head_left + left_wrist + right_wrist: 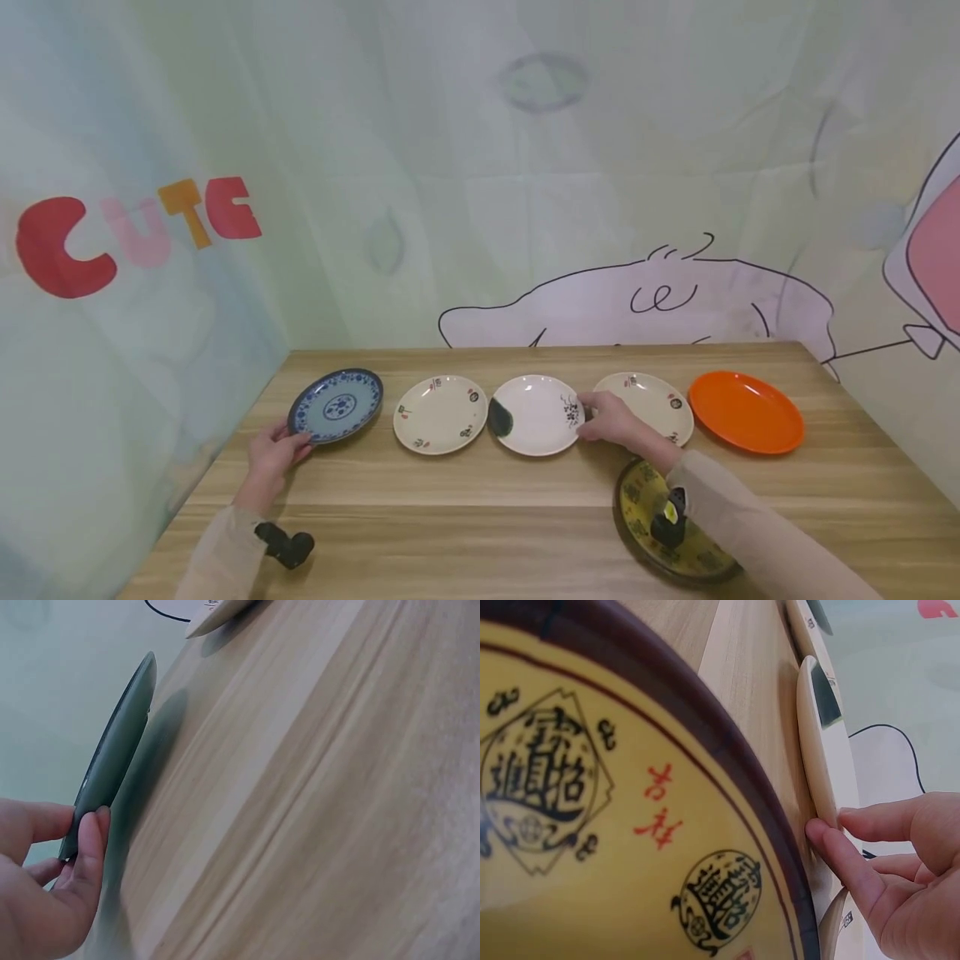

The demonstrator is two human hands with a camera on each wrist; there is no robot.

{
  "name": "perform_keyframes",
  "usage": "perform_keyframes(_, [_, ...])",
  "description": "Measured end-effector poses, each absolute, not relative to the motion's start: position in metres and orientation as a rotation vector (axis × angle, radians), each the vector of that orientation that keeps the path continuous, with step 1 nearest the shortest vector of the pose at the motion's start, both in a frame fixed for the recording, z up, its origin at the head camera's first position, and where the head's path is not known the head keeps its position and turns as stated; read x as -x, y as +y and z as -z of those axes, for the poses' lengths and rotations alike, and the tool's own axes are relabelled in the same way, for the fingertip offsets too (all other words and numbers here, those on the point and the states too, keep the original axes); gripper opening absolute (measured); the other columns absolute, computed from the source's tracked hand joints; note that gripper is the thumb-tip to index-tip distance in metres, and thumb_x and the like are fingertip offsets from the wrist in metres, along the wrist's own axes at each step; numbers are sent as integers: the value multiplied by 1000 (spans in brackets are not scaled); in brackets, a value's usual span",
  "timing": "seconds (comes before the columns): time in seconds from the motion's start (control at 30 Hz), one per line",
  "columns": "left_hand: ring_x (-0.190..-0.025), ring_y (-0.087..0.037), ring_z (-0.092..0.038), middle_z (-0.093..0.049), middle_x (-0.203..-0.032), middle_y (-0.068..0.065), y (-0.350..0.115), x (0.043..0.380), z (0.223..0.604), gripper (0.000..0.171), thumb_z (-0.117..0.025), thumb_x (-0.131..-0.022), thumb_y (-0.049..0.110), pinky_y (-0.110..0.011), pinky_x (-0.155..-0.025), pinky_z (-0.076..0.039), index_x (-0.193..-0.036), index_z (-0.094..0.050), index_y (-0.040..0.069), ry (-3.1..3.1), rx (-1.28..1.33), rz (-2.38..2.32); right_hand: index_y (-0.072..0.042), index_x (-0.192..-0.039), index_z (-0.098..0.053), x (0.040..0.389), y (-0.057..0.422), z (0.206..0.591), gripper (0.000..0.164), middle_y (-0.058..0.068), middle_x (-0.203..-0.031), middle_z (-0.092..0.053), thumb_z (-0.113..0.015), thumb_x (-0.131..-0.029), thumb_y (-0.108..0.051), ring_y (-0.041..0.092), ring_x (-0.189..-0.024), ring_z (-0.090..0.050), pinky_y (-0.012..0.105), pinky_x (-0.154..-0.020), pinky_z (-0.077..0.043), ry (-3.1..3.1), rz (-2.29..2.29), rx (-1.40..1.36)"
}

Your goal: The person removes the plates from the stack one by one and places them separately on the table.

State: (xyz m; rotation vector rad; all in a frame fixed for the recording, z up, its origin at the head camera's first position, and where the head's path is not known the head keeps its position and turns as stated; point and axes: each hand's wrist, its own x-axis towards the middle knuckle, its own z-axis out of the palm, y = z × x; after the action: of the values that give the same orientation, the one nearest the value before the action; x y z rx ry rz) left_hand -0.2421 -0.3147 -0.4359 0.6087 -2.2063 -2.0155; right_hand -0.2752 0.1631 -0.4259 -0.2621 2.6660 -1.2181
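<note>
At the far left of the head view, my left hand pinches the near rim of a blue patterned plate. The left wrist view has this plate edge-on, raised off the table with its shadow beside it, thumb and fingers on opposite faces. My right hand grips the right rim of a white plate with a dark green patch and a black floral sketch. In the right wrist view, thumb and index finger hold that white plate by its edge; whether it touches the table I cannot tell.
Between the held plates lies a cream plate. Another cream plate, partly behind my right hand, and an orange plate lie to the right. Below my right forearm sits a yellow, dark-rimmed plate on the wooden table.
</note>
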Motion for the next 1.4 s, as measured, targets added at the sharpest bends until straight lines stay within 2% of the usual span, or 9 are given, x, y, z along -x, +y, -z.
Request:
perform_keyframes(0.23, [-62,5,-52,-23,-137,-37,-309,244,439,63,-47,-86,-7,-12,-65,-52,-138,-12,-13,-2235,-616,1999,16,-127,-38,274,164,426,65,32,-129,-41,-67,-70,3,12,-61,-60,25,-59,-54,2639,1268,236])
perform_keyframes(1.07, [-63,4,-52,-24,-138,-36,-306,246,441,65,-49,-86,-6,-13,-63,-52,-140,-13,-10,-2321,-617,1964,17,-127,-38,272,160,425,62,35,-128,-41,-66,-72,5,14,-63,-61,25,-60,-55,2608,1342,204])
perform_keyframes(1.3, [-63,4,-53,-24,-137,-37,-306,245,438,66,-50,-86,-5,-13,-62,-52,-139,-13,-11,-2347,-601,1940,15,-127,-40,272,158,426,62,31,-113,-53,-66,-72,5,14,-58,-60,25,-56,-55,2604,1357,186])
perform_keyframes(1.4, [-64,4,-53,-24,-137,-37,-306,244,437,66,-50,-86,-5,-13,-62,-52,-139,-12,-11,-2356,-597,1933,16,-127,-39,273,157,426,63,33,-117,-50,-66,-71,6,13,-58,-60,25,-57,-55,2609,1351,176])
